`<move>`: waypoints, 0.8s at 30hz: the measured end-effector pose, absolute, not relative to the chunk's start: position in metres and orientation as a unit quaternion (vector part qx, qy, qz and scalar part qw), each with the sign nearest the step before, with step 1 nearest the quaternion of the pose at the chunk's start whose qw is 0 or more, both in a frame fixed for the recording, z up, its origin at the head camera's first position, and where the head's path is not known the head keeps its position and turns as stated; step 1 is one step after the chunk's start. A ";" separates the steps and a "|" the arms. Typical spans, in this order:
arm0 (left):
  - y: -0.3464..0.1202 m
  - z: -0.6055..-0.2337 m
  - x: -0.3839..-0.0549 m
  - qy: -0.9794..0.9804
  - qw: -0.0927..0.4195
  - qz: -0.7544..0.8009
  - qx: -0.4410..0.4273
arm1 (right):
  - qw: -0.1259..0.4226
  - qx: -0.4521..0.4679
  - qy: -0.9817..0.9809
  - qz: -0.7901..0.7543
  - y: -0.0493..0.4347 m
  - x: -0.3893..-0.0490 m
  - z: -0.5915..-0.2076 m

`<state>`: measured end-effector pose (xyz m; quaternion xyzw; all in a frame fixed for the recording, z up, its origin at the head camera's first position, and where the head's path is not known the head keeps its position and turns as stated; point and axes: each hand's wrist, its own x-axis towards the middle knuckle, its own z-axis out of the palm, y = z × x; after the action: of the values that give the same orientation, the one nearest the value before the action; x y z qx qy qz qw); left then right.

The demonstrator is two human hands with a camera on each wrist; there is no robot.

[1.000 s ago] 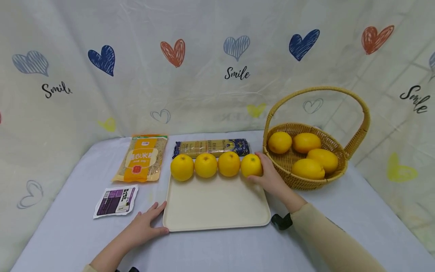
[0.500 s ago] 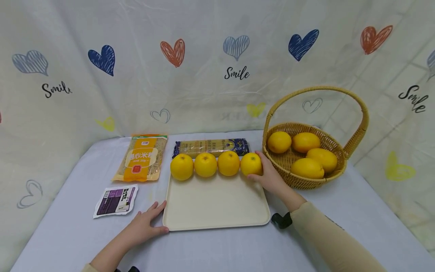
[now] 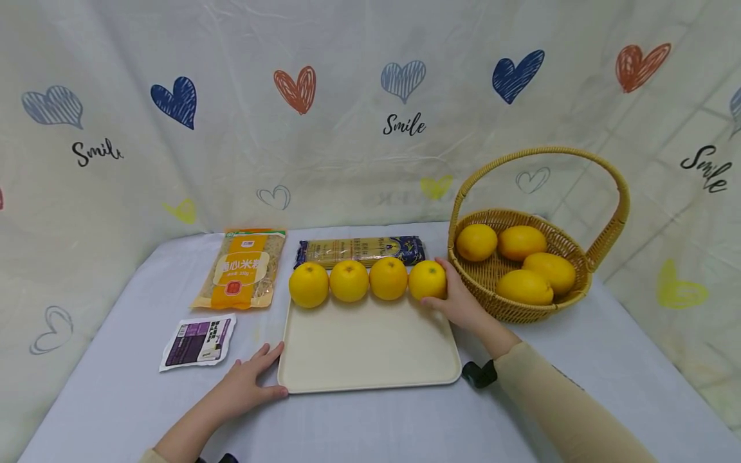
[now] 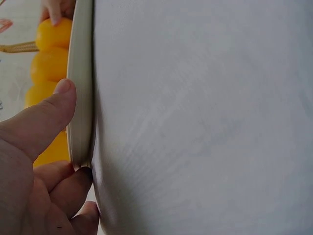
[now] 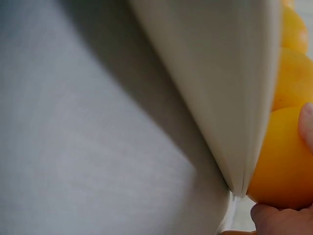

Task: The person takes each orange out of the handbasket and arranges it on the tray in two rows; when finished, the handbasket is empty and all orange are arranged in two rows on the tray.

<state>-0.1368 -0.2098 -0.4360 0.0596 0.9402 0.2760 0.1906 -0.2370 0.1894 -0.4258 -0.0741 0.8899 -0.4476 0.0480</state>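
Observation:
Several round orange-yellow fruits that look like oranges (image 3: 349, 280) stand in a row along the far edge of a cream rectangular tray (image 3: 370, 347). My right hand (image 3: 463, 302) grips the rightmost orange (image 3: 426, 280), thumb on its near side and fingers behind its right side. That orange (image 5: 281, 161) also shows in the right wrist view, beside the tray's rim. My left hand (image 3: 246, 382) rests at the tray's near left corner, its fingers spread and touching the edge. In the left wrist view the thumb (image 4: 54, 110) lies against the tray's rim (image 4: 80, 98).
A wicker basket (image 3: 515, 312) with a tall handle holds several yellow oval fruits at the right. Behind the tray lies a long noodle packet (image 3: 359, 251). An orange-labelled bag (image 3: 240, 270) and a small purple-and-white sachet (image 3: 198, 342) lie at the left.
The row of oranges has shifted very slightly left, and the rightmost orange has turned a little in my right hand's grip. My left hand and the tray stay in place.

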 end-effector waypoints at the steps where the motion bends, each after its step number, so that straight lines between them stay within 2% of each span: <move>1: -0.210 -0.436 -0.137 0.940 0.192 0.276 0.059 | 0.051 -0.073 0.889 -0.448 0.189 -0.237 -0.426; 15: -0.209 -0.434 -0.136 0.940 0.196 0.273 0.057 | 0.076 -0.069 0.888 -0.449 0.191 -0.240 -0.427; 24: -0.208 -0.433 -0.136 0.940 0.196 0.274 0.054 | 0.070 -0.066 0.888 -0.450 0.191 -0.239 -0.426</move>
<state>-0.1358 -0.2083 -0.4327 0.0537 0.9400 0.2739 0.1964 -0.2389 0.1909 -0.4262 -0.0661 0.8880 -0.4498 0.0696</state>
